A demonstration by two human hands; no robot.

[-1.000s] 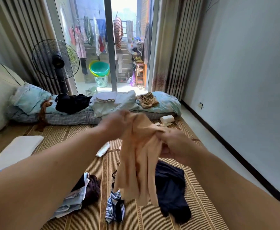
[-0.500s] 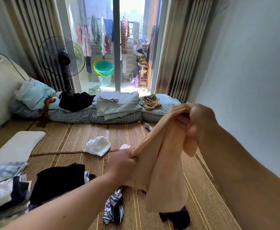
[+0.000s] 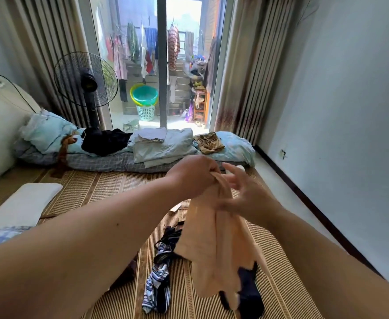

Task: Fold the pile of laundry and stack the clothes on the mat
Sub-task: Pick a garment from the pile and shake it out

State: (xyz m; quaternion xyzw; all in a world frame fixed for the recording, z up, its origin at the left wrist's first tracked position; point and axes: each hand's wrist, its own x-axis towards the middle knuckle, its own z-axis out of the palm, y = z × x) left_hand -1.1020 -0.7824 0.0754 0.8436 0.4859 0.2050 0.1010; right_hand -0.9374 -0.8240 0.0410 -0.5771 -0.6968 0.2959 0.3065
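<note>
Woven mat (image 3: 110,187) covers the floor before the glass door (image 3: 161,65); left hand (image 3: 192,174) grips a peach garment (image 3: 214,245), right hand (image 3: 246,196) spread wide.

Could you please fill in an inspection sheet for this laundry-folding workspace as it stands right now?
Surface: woven straw mat covering the floor.
Job's things: peach garment held up, hanging above the mat; striped garment and dark navy garment lying unfolded on the mat beneath it.
Clutter: white cushion at left; bedding with clothes along the far edge.
Grippers: left hand grips the peach garment's top; right hand beside it, fingers spread, gripping nothing visible.
Cables: black cord running from a wall socket at left.
Surroundings: standing fan, curtains, glass door to a balcony with hung washing and a teal basin.
</note>
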